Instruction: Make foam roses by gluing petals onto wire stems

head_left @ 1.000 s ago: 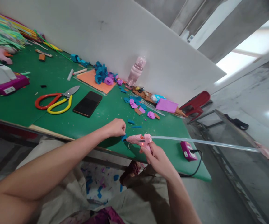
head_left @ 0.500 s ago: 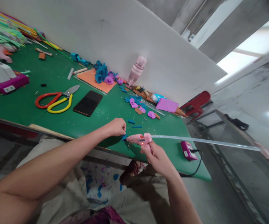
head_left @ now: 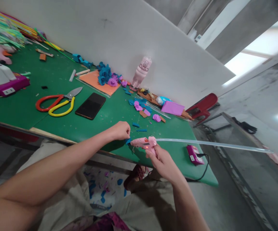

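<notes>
1. The right hand (head_left: 164, 163) was wrapped around the grip of a pink glue gun (head_left: 144, 142), fingers closed on the handle, with a long clear glue stick (head_left: 213, 145) running out of the back of it past the table's right end.
2. The left hand (head_left: 121, 131) was curled shut, pinching a small blue foam piece (head_left: 128, 141) at the near edge of the green table (head_left: 57, 125); only a sliver of blue showed below the fingertips.
3. The gun's nozzle pointed at that piece and looked to be touching it or just beside it (contact itself was too small to tell).
4. Judged from this, the step in hand was gluing: hot glue being laid on the foam held over the table's near edge.
5. The next move would call for a steady nozzle, a light squeeze on the trigger, and the left fingers kept off the hot bead while the piece was rolled or pressed.
6. Farther in on the table lay red-and-yellow scissors (head_left: 57, 103) and a black phone (head_left: 90, 106) side by side, apart from each other.
7. Finished blue and purple foam flowers (head_left: 107, 77) sat on an orange sheet (head_left: 95, 84) toward the far edge, near a pink bottle (head_left: 140, 73).
8. A small magenta power box (head_left: 193, 154) with a black cord sat near the right end of the table.
</notes>
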Available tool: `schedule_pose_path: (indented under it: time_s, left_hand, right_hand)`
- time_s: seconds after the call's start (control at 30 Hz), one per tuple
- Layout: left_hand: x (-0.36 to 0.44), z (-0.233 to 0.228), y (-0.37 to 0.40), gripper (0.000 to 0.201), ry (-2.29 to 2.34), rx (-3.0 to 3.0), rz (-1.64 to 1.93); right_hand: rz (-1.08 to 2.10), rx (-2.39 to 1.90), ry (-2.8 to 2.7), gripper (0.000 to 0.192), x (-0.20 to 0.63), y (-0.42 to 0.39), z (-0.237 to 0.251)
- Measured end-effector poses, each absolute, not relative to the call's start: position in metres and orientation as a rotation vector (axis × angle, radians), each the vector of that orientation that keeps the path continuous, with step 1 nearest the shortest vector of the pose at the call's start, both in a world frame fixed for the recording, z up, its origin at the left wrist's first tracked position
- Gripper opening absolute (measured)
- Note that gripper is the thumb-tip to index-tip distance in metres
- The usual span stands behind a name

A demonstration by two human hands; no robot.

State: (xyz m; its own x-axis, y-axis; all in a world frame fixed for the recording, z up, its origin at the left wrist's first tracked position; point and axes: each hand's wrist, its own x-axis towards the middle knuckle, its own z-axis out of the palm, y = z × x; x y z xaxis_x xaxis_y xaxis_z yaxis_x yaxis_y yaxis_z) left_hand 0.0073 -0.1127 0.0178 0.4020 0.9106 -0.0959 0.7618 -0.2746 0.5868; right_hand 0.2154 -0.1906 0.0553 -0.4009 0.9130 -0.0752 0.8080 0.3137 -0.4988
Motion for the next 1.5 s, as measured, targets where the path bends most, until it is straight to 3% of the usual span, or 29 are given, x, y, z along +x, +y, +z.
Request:
schedule_pose_path:
  time_s: [1.5]
  left_hand:
    - [0.008, 0.016, -0.112, 0.010, 1.406, 2.121, 0.352]
  right_hand:
    - [0.635, -1.652, -2.312, 0.030, 0.226, -0.188, 0.055]
